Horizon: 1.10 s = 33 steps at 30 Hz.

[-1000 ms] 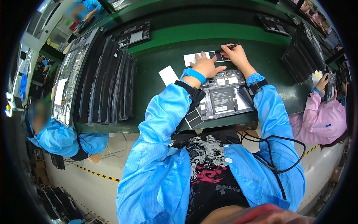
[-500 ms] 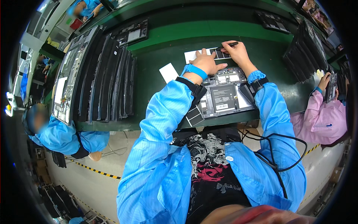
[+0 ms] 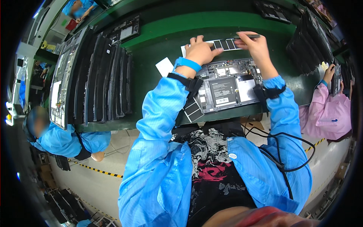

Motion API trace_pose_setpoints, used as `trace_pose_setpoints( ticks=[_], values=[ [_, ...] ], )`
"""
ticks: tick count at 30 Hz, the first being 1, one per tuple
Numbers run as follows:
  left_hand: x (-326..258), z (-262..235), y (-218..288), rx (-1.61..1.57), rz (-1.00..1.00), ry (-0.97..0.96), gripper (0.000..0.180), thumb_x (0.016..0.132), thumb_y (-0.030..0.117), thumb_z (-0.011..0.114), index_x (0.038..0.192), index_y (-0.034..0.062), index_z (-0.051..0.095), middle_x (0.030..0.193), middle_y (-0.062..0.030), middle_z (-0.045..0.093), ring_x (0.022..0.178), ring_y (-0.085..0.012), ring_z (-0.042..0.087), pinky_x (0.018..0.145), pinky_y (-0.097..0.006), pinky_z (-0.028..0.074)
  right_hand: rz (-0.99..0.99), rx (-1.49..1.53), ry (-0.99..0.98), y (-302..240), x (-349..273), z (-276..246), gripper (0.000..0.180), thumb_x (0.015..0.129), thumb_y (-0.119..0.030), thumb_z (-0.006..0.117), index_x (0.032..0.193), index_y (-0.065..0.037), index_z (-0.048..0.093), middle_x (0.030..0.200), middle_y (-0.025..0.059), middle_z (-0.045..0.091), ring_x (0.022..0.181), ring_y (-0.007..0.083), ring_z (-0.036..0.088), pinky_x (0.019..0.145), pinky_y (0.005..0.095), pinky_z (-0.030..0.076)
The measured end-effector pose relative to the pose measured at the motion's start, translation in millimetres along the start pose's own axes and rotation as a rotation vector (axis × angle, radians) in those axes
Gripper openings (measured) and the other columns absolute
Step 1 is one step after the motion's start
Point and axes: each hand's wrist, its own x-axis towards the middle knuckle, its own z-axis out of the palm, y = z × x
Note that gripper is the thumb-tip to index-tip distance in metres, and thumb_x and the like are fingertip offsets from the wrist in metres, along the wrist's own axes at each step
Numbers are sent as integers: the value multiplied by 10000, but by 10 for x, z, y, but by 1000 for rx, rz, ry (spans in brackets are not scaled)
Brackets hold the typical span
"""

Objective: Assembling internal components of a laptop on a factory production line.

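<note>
My left hand (image 3: 200, 51) lies with spread fingers on a white backing sheet (image 3: 184, 50) that carries a row of black rectangular pieces (image 3: 224, 45). At the sheet's right end my right hand (image 3: 255, 46) grips a slim black pen-shaped tool (image 3: 252, 36) between thumb and fingers. The tool's tip is too small to make out. Just in front of both hands an opened laptop base (image 3: 204, 89) lies flat, its circuit board and black battery (image 3: 224, 92) exposed. My forearms overlap its left and right sides.
A row of upright laptop bases (image 3: 99, 79) stands on the left, another stack (image 3: 308, 47) on the right. A white card (image 3: 164, 67) and a second strip of black pieces (image 3: 193, 111) lie beside my left forearm. Co-workers in blue (image 3: 56, 139) and pink (image 3: 329, 109) sit either side.
My right hand has moved right along the sheet with the black tool, and more black pieces show between my hands. My left hand stays spread on the sheet. The whole view has shifted slightly.
</note>
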Motion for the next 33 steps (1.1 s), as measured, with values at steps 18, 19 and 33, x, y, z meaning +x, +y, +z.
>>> trace_pose_setpoints(
  ticks=[18,19,33],
  values=[
    [-239,334,216,-626,66,-87,253,823,189,683,917,-44,656,685,-94,655,573,-127,601,546,-263,464,165,116,-5,356,-666,-363,237,878,-130,641,993,75,611,836,161,668,723,181,678,649,239,549],
    [-232,337,208,-620,50,-103,239,826,182,673,916,-39,662,691,-98,656,585,-132,601,555,-268,466,172,119,-4,371,-661,-359,237,878,-130,641,993,75,611,836,161,668,723,181,678,649,239,549],
    [-248,239,414,-491,-74,-87,296,815,272,663,875,-15,694,723,-142,665,666,-201,639,631,-311,492,161,82,-22,309,-667,-343,229,873,-102,643,1008,81,617,847,139,670,758,173,683,676,235,560]
  ],
)
